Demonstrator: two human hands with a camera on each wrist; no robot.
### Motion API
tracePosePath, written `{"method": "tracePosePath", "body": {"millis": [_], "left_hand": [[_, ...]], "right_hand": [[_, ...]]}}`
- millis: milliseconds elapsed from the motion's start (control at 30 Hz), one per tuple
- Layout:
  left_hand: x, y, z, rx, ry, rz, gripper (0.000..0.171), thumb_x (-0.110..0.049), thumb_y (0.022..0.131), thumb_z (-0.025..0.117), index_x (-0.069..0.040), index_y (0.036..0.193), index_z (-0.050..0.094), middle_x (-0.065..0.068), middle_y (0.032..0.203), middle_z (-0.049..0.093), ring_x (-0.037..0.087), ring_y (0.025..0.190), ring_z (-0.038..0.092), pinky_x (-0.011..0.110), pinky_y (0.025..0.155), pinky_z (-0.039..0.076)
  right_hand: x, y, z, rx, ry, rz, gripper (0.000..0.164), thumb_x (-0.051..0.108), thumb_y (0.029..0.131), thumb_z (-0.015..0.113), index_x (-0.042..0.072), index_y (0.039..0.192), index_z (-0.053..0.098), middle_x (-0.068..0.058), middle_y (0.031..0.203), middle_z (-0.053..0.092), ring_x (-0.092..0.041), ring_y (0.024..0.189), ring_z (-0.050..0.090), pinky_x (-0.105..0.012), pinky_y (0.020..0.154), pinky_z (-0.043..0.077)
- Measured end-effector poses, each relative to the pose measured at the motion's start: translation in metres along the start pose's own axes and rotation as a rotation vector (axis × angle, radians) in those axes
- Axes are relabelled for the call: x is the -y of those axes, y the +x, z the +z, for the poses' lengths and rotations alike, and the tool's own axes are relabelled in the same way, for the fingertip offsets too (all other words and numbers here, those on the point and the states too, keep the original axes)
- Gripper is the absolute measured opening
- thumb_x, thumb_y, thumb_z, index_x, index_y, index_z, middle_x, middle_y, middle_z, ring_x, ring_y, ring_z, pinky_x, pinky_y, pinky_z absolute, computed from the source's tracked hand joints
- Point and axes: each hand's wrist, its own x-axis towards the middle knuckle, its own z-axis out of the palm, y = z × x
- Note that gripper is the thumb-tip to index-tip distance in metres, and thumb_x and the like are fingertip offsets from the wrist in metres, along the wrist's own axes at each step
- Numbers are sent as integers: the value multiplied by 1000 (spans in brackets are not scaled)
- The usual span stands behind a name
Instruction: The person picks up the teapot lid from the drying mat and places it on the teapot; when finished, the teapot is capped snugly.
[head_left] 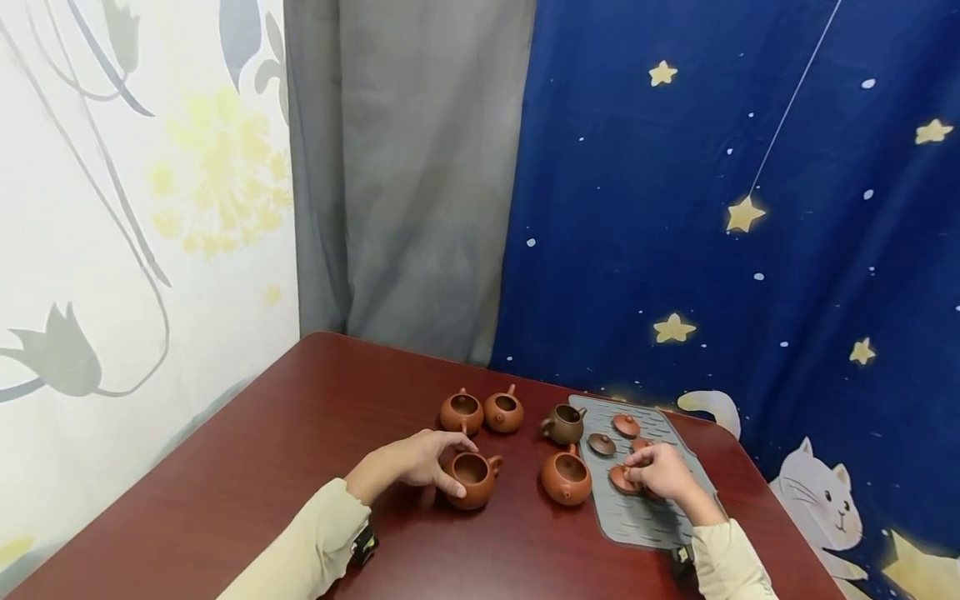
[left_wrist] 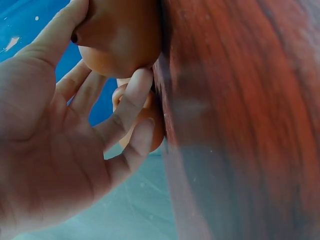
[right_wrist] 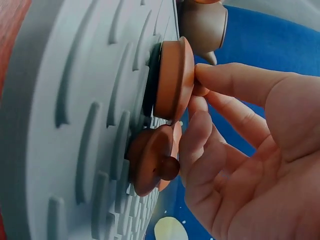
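A reddish-brown clay teapot without its lid (head_left: 474,485) stands on the table, and my left hand (head_left: 416,458) holds its round body between thumb and fingers. The left wrist view shows the thumb beside the spout of that teapot (left_wrist: 122,37) and fingertips against its lower side. On the grey mat, my right hand (head_left: 666,473) pinches the knob of a red-brown teapot lid (head_left: 619,479). In the right wrist view this lid (right_wrist: 172,82) appears tilted slightly off the ribbed mat, close to a second lid (right_wrist: 150,162).
Two lidless teapots (head_left: 461,412) (head_left: 504,412) stand behind my left hand. Another orange-brown teapot (head_left: 566,481) and a dark brown one (head_left: 564,427) stand by the left edge of the grey mat (head_left: 637,529). A dark lid (head_left: 602,445) and a red lid (head_left: 626,426) lie on it.
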Motion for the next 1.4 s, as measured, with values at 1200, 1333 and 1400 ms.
{"method": "tracePosePath", "body": {"millis": [1200, 1333, 1400], "left_hand": [[8, -4, 6, -7, -86, 32, 59, -44, 65, 80, -26, 116, 56, -4, 117, 59, 16, 108, 53, 38, 89, 40], [5, -2, 6, -10, -99, 44, 59, -42, 65, 81, -24, 116, 56, -3, 117, 60, 17, 108, 53, 39, 90, 40], [4, -1, 6, -10, -103, 51, 58, -41, 66, 81, -23, 116, 56, -2, 116, 60, 17, 109, 53, 39, 90, 40]], "right_hand": [[108, -13, 43, -141, 222, -58, 7, 11, 72, 76, 13, 78, 74, 2, 79, 67, -13, 71, 55, -27, 56, 44], [115, -14, 48, -126, 230, -105, 6, 9, 72, 77, 11, 77, 72, 0, 68, 63, -14, 64, 52, -26, 53, 41], [118, -14, 50, -115, 239, -113, 7, 10, 72, 77, 11, 76, 72, -1, 64, 61, -14, 59, 51, -25, 50, 40]]}}
